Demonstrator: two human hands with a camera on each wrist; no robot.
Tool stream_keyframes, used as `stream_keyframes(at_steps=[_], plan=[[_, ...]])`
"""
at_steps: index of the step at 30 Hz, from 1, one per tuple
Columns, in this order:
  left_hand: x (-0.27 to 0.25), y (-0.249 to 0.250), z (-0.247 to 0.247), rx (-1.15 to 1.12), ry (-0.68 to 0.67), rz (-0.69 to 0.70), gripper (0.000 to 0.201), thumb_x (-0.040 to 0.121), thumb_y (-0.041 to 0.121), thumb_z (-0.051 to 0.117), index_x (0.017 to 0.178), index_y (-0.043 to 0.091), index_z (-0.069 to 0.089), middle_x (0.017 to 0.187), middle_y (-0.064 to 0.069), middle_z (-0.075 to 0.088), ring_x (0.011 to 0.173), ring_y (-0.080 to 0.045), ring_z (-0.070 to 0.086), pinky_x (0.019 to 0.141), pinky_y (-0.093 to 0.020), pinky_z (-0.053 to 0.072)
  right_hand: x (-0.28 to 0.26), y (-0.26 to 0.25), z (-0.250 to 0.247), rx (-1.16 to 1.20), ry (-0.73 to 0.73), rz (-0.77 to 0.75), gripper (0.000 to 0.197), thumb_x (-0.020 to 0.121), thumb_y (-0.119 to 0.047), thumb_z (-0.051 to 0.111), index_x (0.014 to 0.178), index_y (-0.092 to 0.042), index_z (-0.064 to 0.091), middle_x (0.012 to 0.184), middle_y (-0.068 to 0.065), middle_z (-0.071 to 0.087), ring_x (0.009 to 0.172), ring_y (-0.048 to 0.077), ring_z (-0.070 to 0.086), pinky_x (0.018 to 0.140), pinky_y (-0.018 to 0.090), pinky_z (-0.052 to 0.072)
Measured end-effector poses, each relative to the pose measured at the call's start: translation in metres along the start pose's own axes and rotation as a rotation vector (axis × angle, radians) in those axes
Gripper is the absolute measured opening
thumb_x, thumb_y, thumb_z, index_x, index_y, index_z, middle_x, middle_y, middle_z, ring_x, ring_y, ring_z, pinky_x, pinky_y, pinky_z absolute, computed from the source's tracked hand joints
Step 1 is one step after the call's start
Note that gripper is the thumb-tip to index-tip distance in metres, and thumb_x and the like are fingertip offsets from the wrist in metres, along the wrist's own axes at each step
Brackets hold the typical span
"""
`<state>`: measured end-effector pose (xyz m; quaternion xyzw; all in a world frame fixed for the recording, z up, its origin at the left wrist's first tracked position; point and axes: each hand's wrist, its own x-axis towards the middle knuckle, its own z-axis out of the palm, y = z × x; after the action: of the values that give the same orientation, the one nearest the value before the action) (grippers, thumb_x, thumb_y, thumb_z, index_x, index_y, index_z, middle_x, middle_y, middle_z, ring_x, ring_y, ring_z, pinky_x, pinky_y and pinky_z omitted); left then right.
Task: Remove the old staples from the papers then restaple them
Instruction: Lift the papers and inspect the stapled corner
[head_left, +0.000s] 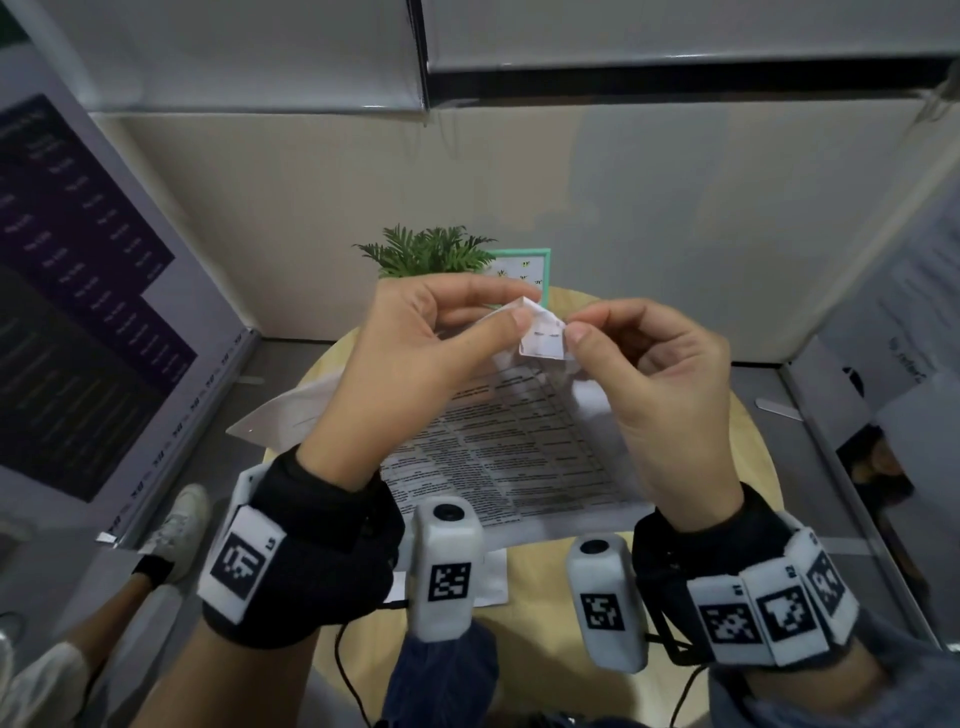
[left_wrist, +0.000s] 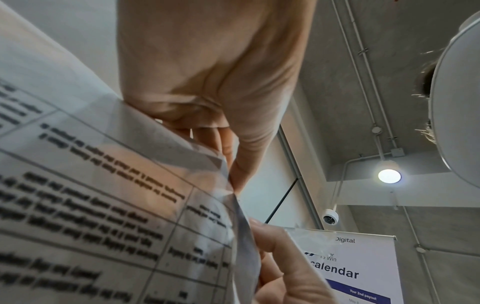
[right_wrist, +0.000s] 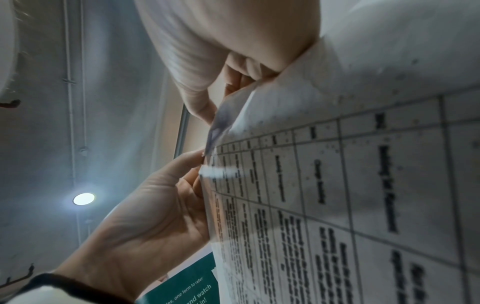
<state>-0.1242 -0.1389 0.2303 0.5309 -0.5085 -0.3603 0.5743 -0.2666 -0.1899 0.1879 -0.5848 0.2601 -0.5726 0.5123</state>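
Both hands hold the papers (head_left: 498, 441) up over the round tabletop (head_left: 727, 467); left hand (head_left: 395, 374) and right hand (head_left: 660, 374) each have fingers pinched on the folded-back corner (head_left: 543, 338).

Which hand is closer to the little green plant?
Left. The left hand is just in front of the plant; the right hand is farther off to its right. Both pinch the paper corner.

An office corner: printed calendar banner (left_wrist: 363, 273), ceiling security camera (left_wrist: 330, 218), potted plant (head_left: 428, 252) on round table (head_left: 743, 441).
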Motion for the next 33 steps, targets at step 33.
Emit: stream_keyframes(at_steps=[33], plan=[[-0.118,-0.044,-0.216,1.401,0.223,0.383,0.015,0.088,0.008,0.057,0.089,0.016,0.070,0.085,-0.002,0.069,0.070,-0.022,0.063,0.052,-0.037,0.049,-0.068,0.074,0.142,-0.727,-0.389,-0.301,0.028,0.085,-0.020,0.061,0.111,-0.009,0.064,0.096,-0.002,0.067,0.087,0.014,0.056,0.077,0.024,0.044]])
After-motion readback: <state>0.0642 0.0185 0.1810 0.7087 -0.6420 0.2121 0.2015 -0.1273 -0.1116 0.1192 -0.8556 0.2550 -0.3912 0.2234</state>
